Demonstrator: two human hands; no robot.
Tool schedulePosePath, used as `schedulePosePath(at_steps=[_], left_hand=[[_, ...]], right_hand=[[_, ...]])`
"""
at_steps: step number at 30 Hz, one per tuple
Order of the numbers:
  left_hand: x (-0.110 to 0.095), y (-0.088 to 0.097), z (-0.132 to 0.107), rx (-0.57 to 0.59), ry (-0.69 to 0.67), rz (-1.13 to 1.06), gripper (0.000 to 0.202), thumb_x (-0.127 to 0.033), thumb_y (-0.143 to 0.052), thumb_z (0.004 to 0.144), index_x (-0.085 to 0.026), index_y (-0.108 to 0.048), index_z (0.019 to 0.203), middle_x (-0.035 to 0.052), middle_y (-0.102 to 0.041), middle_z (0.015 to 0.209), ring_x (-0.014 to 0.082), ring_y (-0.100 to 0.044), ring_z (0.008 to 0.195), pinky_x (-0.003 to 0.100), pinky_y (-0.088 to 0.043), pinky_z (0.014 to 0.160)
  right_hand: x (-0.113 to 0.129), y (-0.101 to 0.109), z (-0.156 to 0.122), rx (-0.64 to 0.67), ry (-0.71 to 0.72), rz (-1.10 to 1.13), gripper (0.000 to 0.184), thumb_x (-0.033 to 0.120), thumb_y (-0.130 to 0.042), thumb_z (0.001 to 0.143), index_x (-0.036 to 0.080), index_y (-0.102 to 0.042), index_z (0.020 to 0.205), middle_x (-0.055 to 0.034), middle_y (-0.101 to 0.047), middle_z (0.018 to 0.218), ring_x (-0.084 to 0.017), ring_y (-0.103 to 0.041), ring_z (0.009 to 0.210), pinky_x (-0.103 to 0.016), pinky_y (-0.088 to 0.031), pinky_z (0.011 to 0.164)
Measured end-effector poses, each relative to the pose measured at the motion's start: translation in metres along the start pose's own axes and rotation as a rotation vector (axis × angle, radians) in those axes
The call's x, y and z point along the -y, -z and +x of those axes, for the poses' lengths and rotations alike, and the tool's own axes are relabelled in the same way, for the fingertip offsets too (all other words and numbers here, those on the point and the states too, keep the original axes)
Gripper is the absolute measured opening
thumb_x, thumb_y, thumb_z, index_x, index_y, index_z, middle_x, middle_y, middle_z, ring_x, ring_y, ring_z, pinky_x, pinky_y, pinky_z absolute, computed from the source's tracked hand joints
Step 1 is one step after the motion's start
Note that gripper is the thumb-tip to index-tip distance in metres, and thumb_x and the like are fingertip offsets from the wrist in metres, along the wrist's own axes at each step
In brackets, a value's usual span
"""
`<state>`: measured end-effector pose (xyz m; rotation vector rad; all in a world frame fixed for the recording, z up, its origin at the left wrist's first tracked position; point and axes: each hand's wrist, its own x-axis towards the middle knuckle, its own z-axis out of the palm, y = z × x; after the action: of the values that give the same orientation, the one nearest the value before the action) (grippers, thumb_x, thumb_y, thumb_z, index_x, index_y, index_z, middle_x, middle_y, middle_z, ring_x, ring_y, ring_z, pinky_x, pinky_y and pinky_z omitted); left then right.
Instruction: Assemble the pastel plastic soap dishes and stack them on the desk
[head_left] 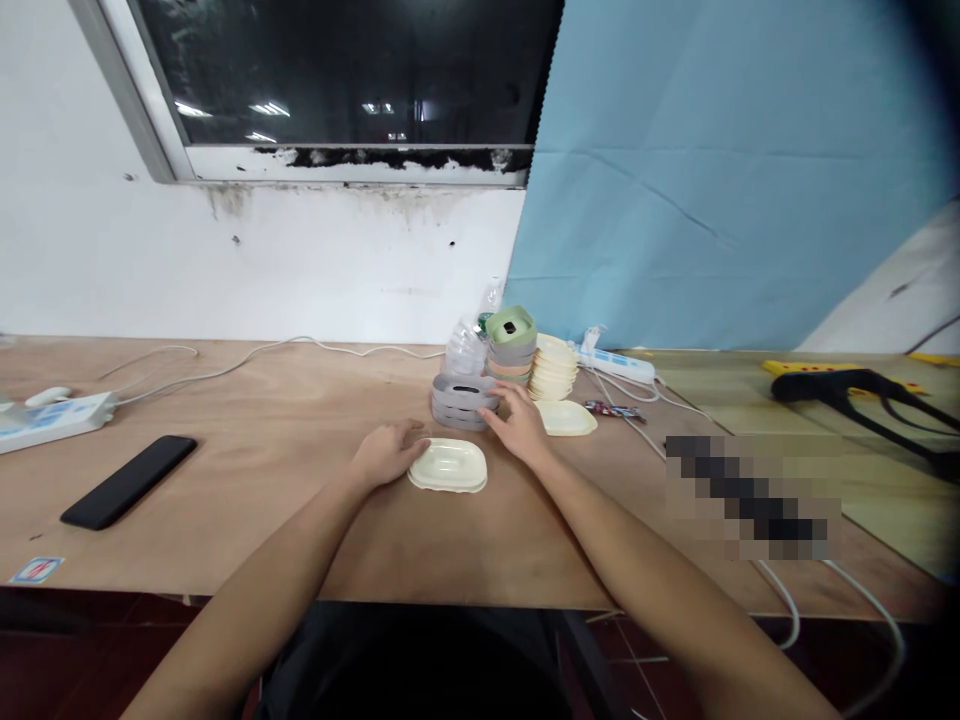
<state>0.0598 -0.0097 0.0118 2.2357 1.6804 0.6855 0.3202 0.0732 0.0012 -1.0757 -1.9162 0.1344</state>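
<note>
A cream oval tray (448,465) lies flat on the wooden table (262,480) in front of me. My left hand (386,452) rests at its left edge, fingers curled against the rim. My right hand (519,422) reaches to a short stack of grey oval pieces (463,399) just behind the tray, fingertips on its right side. Behind that stands a taller stack of grey and tan pieces with a green piece on top (511,345). A pile of cream trays (553,368) sits to its right, with one more cream tray (567,417) lying in front.
A black phone (129,480) lies at the left, a white power strip (52,420) beyond it with cables along the wall. Another power strip (619,365), a small wrapper (613,409), a clear plastic bottle (466,345) and a black-and-yellow tool (855,385) sit at right.
</note>
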Motion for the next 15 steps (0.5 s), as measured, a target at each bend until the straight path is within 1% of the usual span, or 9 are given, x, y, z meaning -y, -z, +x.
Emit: schedulePosePath(at_steps=[2,4,5,8,10,12,13,14,15], left_hand=[[-0.001,0.0,0.0,-0.004,-0.011,-0.002,0.045,-0.049,-0.046,0.088,-0.019,-0.059,0.12,0.0061,-0.069,0.081,0.0253,-0.066,0.083,0.033,-0.048,0.071],[0.0,-0.001,0.0,-0.025,-0.01,-0.022,0.046,-0.048,-0.047,0.088,-0.02,-0.057,0.123,0.0046,-0.068,0.079,0.0239,-0.065,0.08,0.032,-0.047,0.07],[0.001,-0.001,0.0,-0.045,-0.007,-0.046,0.047,-0.047,-0.048,0.088,-0.02,-0.054,0.126,0.0041,-0.068,0.081,0.0226,-0.065,0.078,0.032,-0.047,0.069],[0.002,-0.003,0.0,-0.147,0.008,-0.149,0.059,-0.046,-0.052,0.086,-0.022,-0.038,0.138,0.0039,-0.065,0.099,0.0169,-0.062,0.071,0.03,-0.048,0.067],[0.001,-0.002,0.0,-0.23,-0.001,-0.208,0.07,-0.047,-0.055,0.085,-0.023,-0.026,0.144,0.0053,-0.061,0.111,0.0138,-0.059,0.068,0.029,-0.049,0.067],[-0.002,0.0,-0.001,-0.299,-0.033,-0.246,0.078,-0.048,-0.059,0.083,-0.023,-0.021,0.146,0.0073,-0.057,0.117,0.0132,-0.057,0.07,0.03,-0.049,0.07],[-0.004,0.001,-0.002,-0.321,-0.057,-0.259,0.08,-0.048,-0.06,0.082,-0.022,-0.021,0.146,0.0081,-0.056,0.118,0.0138,-0.057,0.072,0.03,-0.049,0.071],[-0.006,0.003,-0.003,-0.331,-0.086,-0.266,0.078,-0.048,-0.06,0.082,-0.021,-0.024,0.145,0.0088,-0.056,0.118,0.0148,-0.057,0.075,0.031,-0.049,0.072],[-0.008,0.004,-0.003,-0.327,-0.117,-0.27,0.072,-0.047,-0.06,0.083,-0.02,-0.031,0.143,0.009,-0.058,0.116,0.0162,-0.058,0.079,0.031,-0.049,0.074]], right_hand=[[0.0,0.002,0.001,-0.031,0.006,0.025,0.025,0.041,-0.06,0.082,0.022,-0.062,0.098,-0.0097,-0.057,0.121,-0.025,-0.054,0.115,-0.044,-0.042,0.099],[0.003,0.005,0.002,-0.074,0.033,0.051,0.022,0.042,-0.058,0.084,0.022,-0.061,0.093,-0.0098,-0.058,0.12,-0.025,-0.055,0.113,-0.043,-0.043,0.098],[0.005,0.006,0.002,-0.094,0.054,0.064,0.022,0.042,-0.057,0.085,0.022,-0.06,0.093,-0.0099,-0.058,0.119,-0.025,-0.055,0.113,-0.042,-0.043,0.097],[0.014,0.01,-0.001,-0.119,0.131,0.091,0.021,0.042,-0.052,0.088,0.022,-0.055,0.095,-0.0095,-0.06,0.113,-0.024,-0.056,0.108,-0.041,-0.044,0.095],[0.018,0.012,-0.005,-0.11,0.187,0.102,0.023,0.043,-0.049,0.089,0.022,-0.053,0.097,-0.0091,-0.062,0.105,-0.024,-0.058,0.101,-0.039,-0.045,0.089],[0.022,0.011,-0.01,-0.097,0.24,0.113,0.026,0.045,-0.045,0.09,0.021,-0.052,0.097,-0.0082,-0.062,0.095,-0.023,-0.059,0.089,-0.037,-0.047,0.08],[0.023,0.011,-0.013,-0.086,0.261,0.12,0.028,0.047,-0.044,0.09,0.021,-0.052,0.096,-0.0072,-0.061,0.089,-0.022,-0.058,0.083,-0.036,-0.046,0.075],[0.025,0.01,-0.015,-0.068,0.273,0.128,0.03,0.048,-0.043,0.09,0.02,-0.052,0.095,-0.0058,-0.06,0.083,-0.021,-0.057,0.077,-0.034,-0.046,0.071],[0.027,0.009,-0.017,-0.042,0.273,0.143,0.031,0.05,-0.042,0.091,0.02,-0.053,0.094,-0.0043,-0.059,0.078,-0.019,-0.056,0.072,-0.033,-0.045,0.067]])
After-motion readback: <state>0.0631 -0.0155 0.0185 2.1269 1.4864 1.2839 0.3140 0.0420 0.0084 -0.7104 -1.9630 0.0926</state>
